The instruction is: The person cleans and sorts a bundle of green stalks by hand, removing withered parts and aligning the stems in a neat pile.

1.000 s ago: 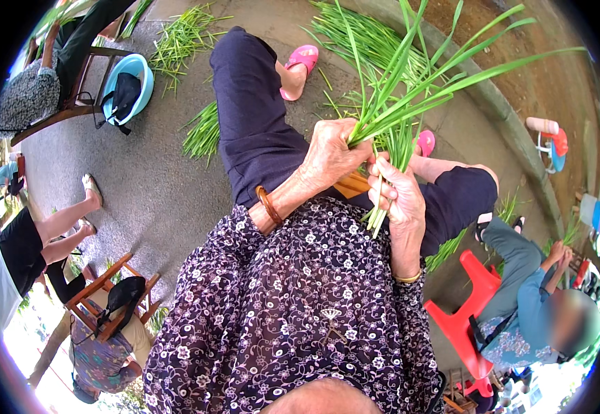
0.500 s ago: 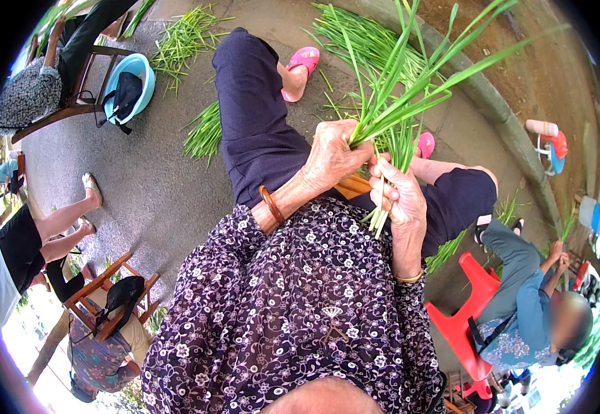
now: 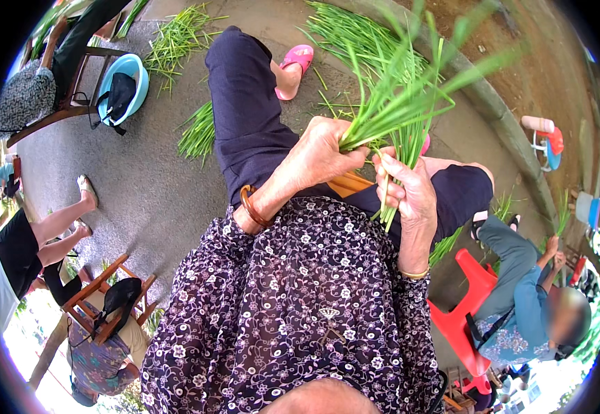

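Note:
My left hand (image 3: 321, 153), with a brown bangle at the wrist, is closed around a fan of long green leaves (image 3: 372, 117), their tips blurred toward the upper right. My right hand (image 3: 407, 193), just right of it, grips a second bundle of green stalks (image 3: 407, 141), pale ends hanging below the fingers. Both are over my lap. Loose green piles lie on the pavement: a long heap (image 3: 341, 31) past my knees, scattered stalks (image 3: 176, 41) at upper left and a bunch (image 3: 196, 134) beside my left leg.
A blue basin (image 3: 138, 93) with a black bag stands at upper left. Other seated people (image 3: 521, 317) are around me on both sides. A red stool (image 3: 472, 290) and wooden chair (image 3: 90, 293) are near them. A curb (image 3: 514, 131) curves along the right, with small seats beyond.
My left hand has moved slightly left with its leaves, and my right hand slightly right, so the two bundles are a little farther apart. The leaf tips now blur with motion.

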`<state>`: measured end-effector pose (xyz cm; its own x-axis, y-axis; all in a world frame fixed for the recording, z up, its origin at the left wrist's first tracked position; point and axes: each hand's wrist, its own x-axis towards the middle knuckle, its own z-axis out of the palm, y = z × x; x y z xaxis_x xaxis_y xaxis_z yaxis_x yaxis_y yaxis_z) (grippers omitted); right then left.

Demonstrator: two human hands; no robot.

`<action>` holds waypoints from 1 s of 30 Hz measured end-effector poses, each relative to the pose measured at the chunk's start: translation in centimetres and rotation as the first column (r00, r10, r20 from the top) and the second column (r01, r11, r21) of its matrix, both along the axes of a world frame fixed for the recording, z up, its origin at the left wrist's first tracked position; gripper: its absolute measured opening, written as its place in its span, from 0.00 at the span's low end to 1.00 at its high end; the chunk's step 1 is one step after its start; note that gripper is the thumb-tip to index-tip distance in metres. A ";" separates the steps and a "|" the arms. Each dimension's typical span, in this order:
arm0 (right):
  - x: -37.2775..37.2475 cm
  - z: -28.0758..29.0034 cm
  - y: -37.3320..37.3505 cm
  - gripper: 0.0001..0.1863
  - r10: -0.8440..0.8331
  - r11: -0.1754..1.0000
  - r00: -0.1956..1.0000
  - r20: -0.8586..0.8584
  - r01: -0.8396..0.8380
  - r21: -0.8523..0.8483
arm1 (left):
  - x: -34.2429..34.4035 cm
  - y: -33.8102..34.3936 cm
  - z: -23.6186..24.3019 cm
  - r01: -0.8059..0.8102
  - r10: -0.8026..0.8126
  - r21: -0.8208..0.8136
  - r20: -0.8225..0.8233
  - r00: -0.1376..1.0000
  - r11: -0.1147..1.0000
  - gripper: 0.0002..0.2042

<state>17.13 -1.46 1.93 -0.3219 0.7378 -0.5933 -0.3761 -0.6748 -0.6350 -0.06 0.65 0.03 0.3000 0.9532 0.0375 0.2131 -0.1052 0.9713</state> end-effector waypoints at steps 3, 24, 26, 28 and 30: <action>-0.7 -0.2 -0.5 0.08 -0.030 0.999 0.999 -0.039 0.031 0.014 | 0.3 0.2 -0.1 -0.075 0.087 0.229 -0.040 0.995 0.970 0.03; -1.3 0.1 -0.1 0.10 0.082 0.993 0.993 -0.079 -0.075 0.093 | 0.3 2.0 0.4 0.189 0.306 -0.621 0.601 0.738 0.761 0.11; -1.3 -0.2 -0.2 0.11 0.088 0.993 0.988 -0.126 -0.077 0.091 | 0.6 2.3 0.6 0.225 0.282 -0.609 0.622 0.730 0.760 0.10; -1.1 -1.0 0.1 0.12 0.103 0.993 0.971 -0.216 -0.087 0.084 | 0.7 2.4 0.4 0.246 0.301 -0.635 0.626 0.719 0.732 0.09; -0.9 -1.5 0.0 0.13 0.108 0.993 0.957 -0.270 -0.090 0.079 | 0.8 2.3 0.2 0.266 0.316 -0.643 0.642 0.699 0.718 0.08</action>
<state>16.20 -1.44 0.39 -0.5388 0.7280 -0.4239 -0.4749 -0.6781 -0.5609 0.76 2.96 0.26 0.4384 0.8025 -0.4048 -0.5237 0.5941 0.6106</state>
